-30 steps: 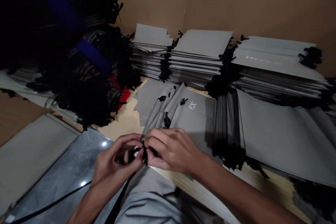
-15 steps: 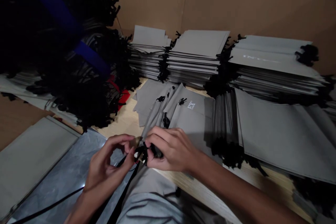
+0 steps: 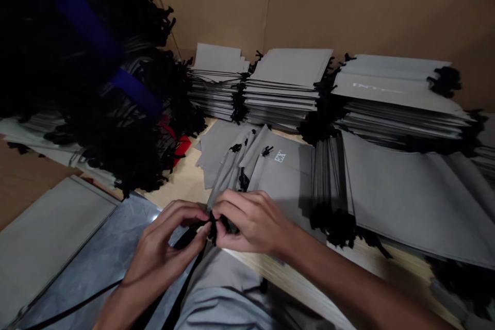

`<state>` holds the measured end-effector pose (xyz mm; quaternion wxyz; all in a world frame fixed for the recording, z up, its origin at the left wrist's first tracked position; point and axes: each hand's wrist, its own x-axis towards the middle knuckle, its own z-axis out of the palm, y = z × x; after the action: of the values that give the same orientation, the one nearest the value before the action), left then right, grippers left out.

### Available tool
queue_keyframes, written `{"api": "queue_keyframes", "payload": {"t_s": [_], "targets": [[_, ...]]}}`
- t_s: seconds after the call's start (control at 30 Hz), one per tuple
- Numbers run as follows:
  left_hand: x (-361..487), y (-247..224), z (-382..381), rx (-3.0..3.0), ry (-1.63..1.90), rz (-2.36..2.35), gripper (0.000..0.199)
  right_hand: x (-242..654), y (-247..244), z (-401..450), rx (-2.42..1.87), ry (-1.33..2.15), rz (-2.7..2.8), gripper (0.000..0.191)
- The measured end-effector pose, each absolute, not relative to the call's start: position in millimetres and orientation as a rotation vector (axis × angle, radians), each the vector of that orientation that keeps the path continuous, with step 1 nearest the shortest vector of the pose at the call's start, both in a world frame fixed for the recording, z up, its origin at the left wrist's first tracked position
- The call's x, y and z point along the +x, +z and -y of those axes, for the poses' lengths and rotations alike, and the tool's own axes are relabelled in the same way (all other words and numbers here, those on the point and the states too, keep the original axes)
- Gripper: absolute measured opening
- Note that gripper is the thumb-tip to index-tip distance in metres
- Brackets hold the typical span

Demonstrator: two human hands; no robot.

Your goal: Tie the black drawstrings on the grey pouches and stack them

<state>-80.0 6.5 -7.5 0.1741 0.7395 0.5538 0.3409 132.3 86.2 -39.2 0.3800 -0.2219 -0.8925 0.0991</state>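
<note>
My left hand (image 3: 166,240) and my right hand (image 3: 251,221) meet in front of me, and both pinch a black drawstring cord (image 3: 212,228) at a small knotted bunch. The fingers hide most of the knot. The cord runs down past my left wrist towards a grey fabric piece (image 3: 216,289) below my hands. Just beyond my right hand lie loose grey drawstring pouches (image 3: 232,170) with black cord ends, one printed with white letters (image 3: 280,157).
Stacks of grey pouches (image 3: 290,93) stand along a cardboard wall (image 3: 348,5). A dark heap of black cords (image 3: 131,149) with blue straps fills the left. A grey flat sheet (image 3: 50,227) lies on a glossy dark surface at lower left, beside a light wooden table (image 3: 181,180).
My hands have drawn closer around the cord, and the bunch between them looks tighter and smaller. The view has shifted slightly, so the stacks sit a little lower and further left.
</note>
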Motion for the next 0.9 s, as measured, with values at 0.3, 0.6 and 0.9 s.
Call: {"api": "queue_keyframes", "payload": {"t_s": [0.3,0.6,0.9], "targets": [[-83.9,0.3,-12.2,2.185,0.917,-1.535,0.018,131.5,-42.0,-86.9,-0.509,0.102,2.315,0.015],[-83.3,10.6,-16.6,2.268,0.877,-1.487,0.019,132.6,-39.9,-86.8,-0.472,0.077,2.372,0.017],[-85.5,14.9,-19.7,2.292,0.773,-1.430,0.022,133.4,-34.6,-84.8,-0.459,-0.031,2.450,0.018]]}}
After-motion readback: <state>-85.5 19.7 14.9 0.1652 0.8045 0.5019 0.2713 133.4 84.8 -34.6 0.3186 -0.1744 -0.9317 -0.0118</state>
